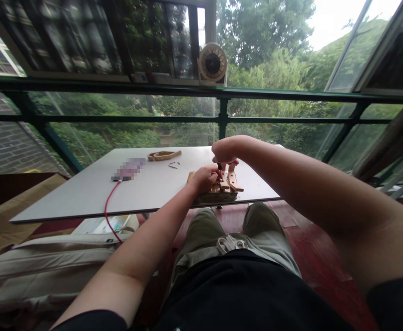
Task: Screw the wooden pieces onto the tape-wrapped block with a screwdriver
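A wooden assembly of flat cut pieces (229, 183) lies at the near edge of the white table (84, 193). My left hand (204, 178) is closed on its left side, fingers pressed against the wood. My right hand (224, 149) hovers just above it in a fist, pinching a small dark tool (219, 166) that points down into the wooden pieces. Further back on the table lie another curved wooden piece (164, 155) and a few small dark screws (174, 164).
A blurred flat object (128, 168) with a red cable (108, 209) trailing off the table's front edge lies left of centre. A green railing (201, 92) and glass stand behind the table. Cardboard (1, 207) and a beige bag (49, 266) sit at the left.
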Motion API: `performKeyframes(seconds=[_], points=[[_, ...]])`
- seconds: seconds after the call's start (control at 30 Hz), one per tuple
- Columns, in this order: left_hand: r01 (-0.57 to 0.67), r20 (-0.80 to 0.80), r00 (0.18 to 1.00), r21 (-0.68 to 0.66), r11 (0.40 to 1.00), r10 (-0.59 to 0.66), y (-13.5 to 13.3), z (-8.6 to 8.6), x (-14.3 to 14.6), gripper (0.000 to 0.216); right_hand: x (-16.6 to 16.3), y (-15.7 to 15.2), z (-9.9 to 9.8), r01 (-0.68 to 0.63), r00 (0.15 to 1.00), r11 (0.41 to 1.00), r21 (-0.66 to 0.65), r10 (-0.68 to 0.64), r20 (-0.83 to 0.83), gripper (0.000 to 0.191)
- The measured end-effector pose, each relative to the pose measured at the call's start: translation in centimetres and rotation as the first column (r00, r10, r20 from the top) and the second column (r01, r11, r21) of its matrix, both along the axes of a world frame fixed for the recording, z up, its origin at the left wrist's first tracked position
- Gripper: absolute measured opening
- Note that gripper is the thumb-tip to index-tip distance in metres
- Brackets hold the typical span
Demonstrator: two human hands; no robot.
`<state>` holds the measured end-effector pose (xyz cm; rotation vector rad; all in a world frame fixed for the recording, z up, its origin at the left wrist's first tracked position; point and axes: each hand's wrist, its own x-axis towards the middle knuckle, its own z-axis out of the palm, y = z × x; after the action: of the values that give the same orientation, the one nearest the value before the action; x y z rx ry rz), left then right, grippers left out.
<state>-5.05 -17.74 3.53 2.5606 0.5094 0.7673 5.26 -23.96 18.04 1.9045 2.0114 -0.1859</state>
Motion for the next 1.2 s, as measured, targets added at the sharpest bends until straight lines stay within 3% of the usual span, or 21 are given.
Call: performKeyframes(seconds=[0.1, 0.2, 0.3, 0.4, 0.53, 0.73, 0.8, 0.9, 0.97, 1.2], points=[[-0.005, -0.003, 1.000, -0.009, 1.000, 0.005, -0.1, 0.0, 0.1, 0.028, -0.2, -0.4, -0.1, 0.114, 0.992, 0.989, 0.089, -0.119, 0.047, 0.051], [-0.019, -0.001, 1.000, -0.013, 1.000, 0.019, -0.1, 0.1, 0.0, 0.026, -0.6, -0.6, -0.4, 0.164, 0.986, 0.976, 0.143, -0.168, 0.014, 0.053], [-0.026, 0.009, 1.000, -0.023, 0.999, 0.026, -0.2, 0.2, 0.0, 0.025, -0.9, -0.3, -0.4, 0.170, 0.985, 0.976, 0.138, -0.173, 0.009, 0.045], [0.002, 0.039, 0.999, -0.061, 0.998, 0.001, -0.2, 0.2, -0.1, 0.025, -1.0, 0.2, -0.4, 0.091, 0.994, 0.995, 0.029, -0.092, 0.053, 0.026], [0.071, 0.081, 0.995, -0.103, 0.992, -0.063, 0.1, -0.3, 0.0, 0.026, -1.3, 0.3, -0.2, 0.056, 0.995, 0.997, -0.056, -0.050, 0.092, 0.025], [0.080, 0.078, 0.994, -0.112, 0.990, -0.071, 0.5, -0.6, 0.0, 0.035, -2.2, -1.2, -0.3, 0.187, 0.982, 0.981, 0.055, -0.189, 0.024, 0.025], [0.070, 0.085, 0.995, -0.117, 0.991, -0.060, 0.5, -0.4, -0.2, 0.035, -1.6, -1.7, -0.4, 0.153, 0.988, 0.986, 0.061, -0.155, 0.021, 0.032], [0.084, 0.096, 0.993, -0.141, 0.986, -0.071, 0.5, -0.2, -0.4, 0.033, 0.2, -2.0, -0.4, -0.033, 0.999, 0.980, 0.196, 0.040, -0.032, 0.047], [0.103, 0.090, 0.992, -0.166, 0.981, -0.089, 0.4, 0.0, -0.5, 0.032, 1.1, -2.1, -0.1, -0.124, 0.991, 0.958, 0.260, 0.133, -0.016, 0.042], [0.121, 0.050, 0.992, -0.165, 0.979, -0.115, 0.2, 0.2, -0.6, 0.033, -0.3, -2.7, 1.6, -0.136, 0.983, 0.971, 0.195, 0.106, 0.153, 0.028]])
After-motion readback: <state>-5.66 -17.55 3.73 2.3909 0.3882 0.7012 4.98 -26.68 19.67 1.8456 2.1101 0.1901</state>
